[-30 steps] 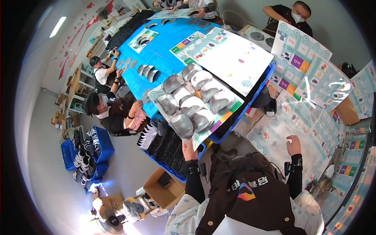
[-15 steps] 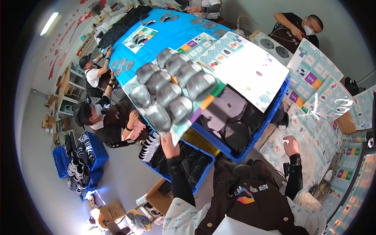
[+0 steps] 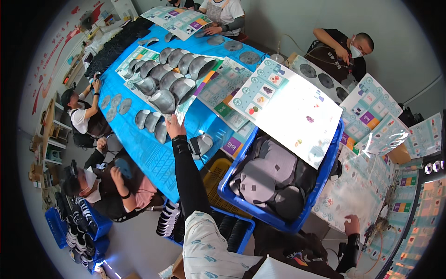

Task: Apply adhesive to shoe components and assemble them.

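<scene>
My left hand (image 3: 175, 128) reaches out over the blue-covered table, its fingers closed on the near edge of a patterned board (image 3: 186, 103). Rows of grey curved shoe uppers (image 3: 162, 100) stand on that board, which lies over the table. Just nearer, several more grey uppers (image 3: 151, 122) rest on the blue cover beside my wrist. At the right, my right hand (image 3: 352, 225) is by the near edge of a patterned work surface (image 3: 341, 193). Its fingers are curled, with a small pale spot at the tips too small to name.
A blue crate (image 3: 290, 227) of grey and black shoe parts stands before me, a large patterned board (image 3: 283, 97) lying across it. A yellow basket (image 3: 216, 179) and a lower crate (image 3: 246, 232) sit left of it. Co-workers sit around the blue table (image 3: 148, 162).
My left hand has carried the board of uppers forward, away from me, onto the table. My right hand has drawn back towards me, its fingers now curled. A co-worker at the far end holds a board.
</scene>
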Demonstrator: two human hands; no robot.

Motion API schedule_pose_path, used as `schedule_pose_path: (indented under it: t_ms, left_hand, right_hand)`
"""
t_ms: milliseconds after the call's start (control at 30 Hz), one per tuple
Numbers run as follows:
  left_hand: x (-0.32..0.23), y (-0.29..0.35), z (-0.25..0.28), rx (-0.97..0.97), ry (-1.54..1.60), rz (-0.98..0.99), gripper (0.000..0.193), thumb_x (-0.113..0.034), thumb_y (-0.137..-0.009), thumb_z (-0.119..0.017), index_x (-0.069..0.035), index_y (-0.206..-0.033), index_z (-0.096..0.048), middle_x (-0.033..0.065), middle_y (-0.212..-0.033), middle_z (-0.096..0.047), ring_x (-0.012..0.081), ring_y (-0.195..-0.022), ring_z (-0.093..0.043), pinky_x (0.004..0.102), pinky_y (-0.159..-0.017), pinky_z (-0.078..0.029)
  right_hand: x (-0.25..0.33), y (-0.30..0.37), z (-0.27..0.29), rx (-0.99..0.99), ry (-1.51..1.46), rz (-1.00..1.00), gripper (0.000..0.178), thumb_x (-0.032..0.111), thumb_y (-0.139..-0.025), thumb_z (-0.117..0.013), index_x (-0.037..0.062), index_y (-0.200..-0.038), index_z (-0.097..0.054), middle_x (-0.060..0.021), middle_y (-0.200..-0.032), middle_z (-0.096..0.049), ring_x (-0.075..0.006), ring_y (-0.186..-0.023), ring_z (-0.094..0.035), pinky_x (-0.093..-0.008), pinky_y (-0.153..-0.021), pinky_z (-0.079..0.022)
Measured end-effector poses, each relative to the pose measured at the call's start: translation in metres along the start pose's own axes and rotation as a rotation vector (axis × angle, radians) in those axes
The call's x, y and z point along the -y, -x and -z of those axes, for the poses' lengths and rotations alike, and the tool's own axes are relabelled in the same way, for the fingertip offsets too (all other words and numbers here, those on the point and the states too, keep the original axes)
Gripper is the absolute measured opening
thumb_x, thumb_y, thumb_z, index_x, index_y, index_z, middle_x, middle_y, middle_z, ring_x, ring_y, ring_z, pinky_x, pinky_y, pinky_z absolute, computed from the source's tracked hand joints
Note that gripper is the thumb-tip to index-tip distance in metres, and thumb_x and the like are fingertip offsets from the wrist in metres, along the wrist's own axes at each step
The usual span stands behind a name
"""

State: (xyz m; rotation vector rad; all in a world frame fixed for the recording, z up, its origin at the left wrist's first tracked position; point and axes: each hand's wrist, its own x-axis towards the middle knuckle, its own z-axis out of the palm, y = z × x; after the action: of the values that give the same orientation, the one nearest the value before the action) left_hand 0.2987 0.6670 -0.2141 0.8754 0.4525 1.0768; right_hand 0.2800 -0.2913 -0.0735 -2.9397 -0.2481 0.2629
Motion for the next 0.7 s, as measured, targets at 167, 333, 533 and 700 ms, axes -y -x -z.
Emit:
schedule_pose_path:
  t_ms: [167,333,533,700]
  left_hand:
    - [0.059,-0.064,0.026,-0.045,0.057,0.038,0.037,-0.010,-0.099,-0.056,-0.007,-0.135,-0.047,0.0104,-0.118,-0.065,0.0252,-0.103,-0.069,0.0427,-0.082,-0.059]
    - [0.131,-0.078,0.036,-0.088,0.105,0.079,0.036,-0.010,-0.096,-0.060,0.000,-0.128,-0.047,0.0164,-0.118,-0.062,0.0305,-0.105,-0.067,0.0441,-0.089,-0.058]
    - [0.167,-0.100,0.060,-0.286,-0.035,0.152,0.042,-0.021,-0.099,-0.062,-0.003,-0.134,-0.046,0.0168,-0.113,-0.066,0.0309,-0.095,-0.069,0.0457,-0.082,-0.059]
    - [0.141,-0.102,0.025,-0.779,-1.048,0.514,0.068,-0.052,-0.083,-0.075,0.007,-0.115,-0.061,0.0259,-0.106,-0.069,0.0433,-0.083,-0.067,0.0531,-0.077,-0.053]
  right_hand:
    - [0.019,0.013,0.009,0.040,0.013,-0.126,0.020,0.006,-0.074,-0.064,0.0058,-0.093,-0.070,-0.0163,-0.101,-0.064,-0.0376,-0.102,-0.061,-0.0441,-0.092,-0.049]
    - [0.031,0.024,0.027,0.017,0.035,-0.222,0.020,0.005,-0.075,-0.064,0.0063,-0.094,-0.069,-0.0152,-0.100,-0.064,-0.0362,-0.101,-0.062,-0.0441,-0.091,-0.049]
    - [0.028,0.021,0.022,0.009,0.062,-0.221,0.021,0.004,-0.073,-0.064,0.0049,-0.094,-0.069,-0.0174,-0.098,-0.063,-0.0375,-0.100,-0.061,-0.0435,-0.089,-0.050]
    - [0.036,0.018,0.014,0.022,-0.039,-0.249,0.022,0.005,-0.075,-0.064,0.0061,-0.096,-0.069,-0.0171,-0.105,-0.062,-0.0366,-0.104,-0.060,-0.0441,-0.091,-0.050]
